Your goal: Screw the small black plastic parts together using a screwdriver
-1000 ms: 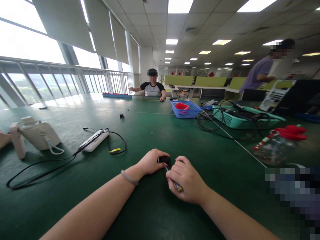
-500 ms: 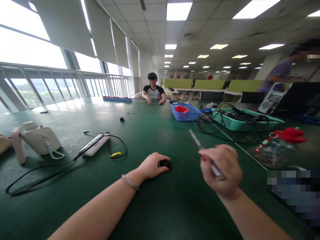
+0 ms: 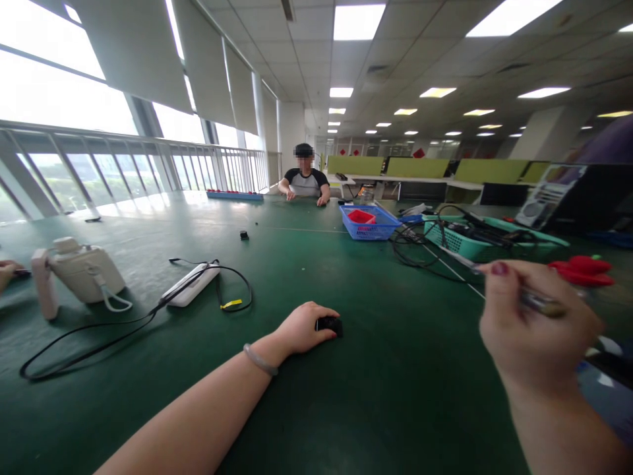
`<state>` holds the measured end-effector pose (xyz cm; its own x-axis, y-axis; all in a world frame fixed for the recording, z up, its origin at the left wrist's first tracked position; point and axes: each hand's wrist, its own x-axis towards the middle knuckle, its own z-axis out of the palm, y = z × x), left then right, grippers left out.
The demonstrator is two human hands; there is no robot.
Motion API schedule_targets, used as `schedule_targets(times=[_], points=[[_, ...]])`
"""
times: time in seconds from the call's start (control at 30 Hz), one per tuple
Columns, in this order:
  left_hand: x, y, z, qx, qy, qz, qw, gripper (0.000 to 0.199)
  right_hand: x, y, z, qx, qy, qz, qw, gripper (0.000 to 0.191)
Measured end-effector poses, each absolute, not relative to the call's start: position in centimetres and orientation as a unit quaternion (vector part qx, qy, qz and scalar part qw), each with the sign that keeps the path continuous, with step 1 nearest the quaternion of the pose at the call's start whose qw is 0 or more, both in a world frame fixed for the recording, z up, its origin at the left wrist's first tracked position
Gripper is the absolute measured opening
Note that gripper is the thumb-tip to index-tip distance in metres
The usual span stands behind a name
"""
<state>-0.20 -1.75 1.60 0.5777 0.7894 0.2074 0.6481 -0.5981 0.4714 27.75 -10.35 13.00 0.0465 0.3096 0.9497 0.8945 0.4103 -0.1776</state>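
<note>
My left hand (image 3: 305, 328) rests on the green table, its thumb and fingers closed round a small black block-like object (image 3: 329, 324). Raised at the right, my right hand (image 3: 537, 326) grips a slim silver pen-like tool (image 3: 542, 304). The tool's thin shaft points up and to the left, and its rear end shows between thumb and palm. Motion blur keeps its exact kind from showing. Behind this hand, partly covered by it, is a jar with a red lid (image 3: 582, 270).
A white power strip (image 3: 192, 285) with a black cord and a beige bottle (image 3: 88, 272) lie left. Ahead are a blue basket (image 3: 370, 227), a teal basket (image 3: 475, 245) with cables, and a seated person (image 3: 304, 178). Another person's hand (image 3: 6, 272) shows at the left edge.
My right hand has moved right and nearer with the slim tool, now covering part of the jar. My left hand stays on the black object. The person at the far right has mostly left view.
</note>
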Motion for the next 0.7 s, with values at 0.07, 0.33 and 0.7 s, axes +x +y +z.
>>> schedule_targets(times=[0.07, 0.33, 0.7], points=[[-0.2, -1.7, 1.6, 0.872, 0.412, 0.201, 0.173, 0.043, 27.3, -10.2, 13.2, -0.515, -0.642, -0.278, 0.495, 0.018], [-0.2, -1.7, 1.3, 0.872, 0.404, 0.220, 0.168, 0.042, 23.0, -10.0, 11.8, -0.401, -0.753, -0.186, 0.488, 0.016], [0.0, -1.4, 0.7, 0.874, 0.395, 0.241, 0.149, 0.040, 18.6, -9.2, 4.4, -0.231, -0.914, -0.161, 0.291, 0.018]])
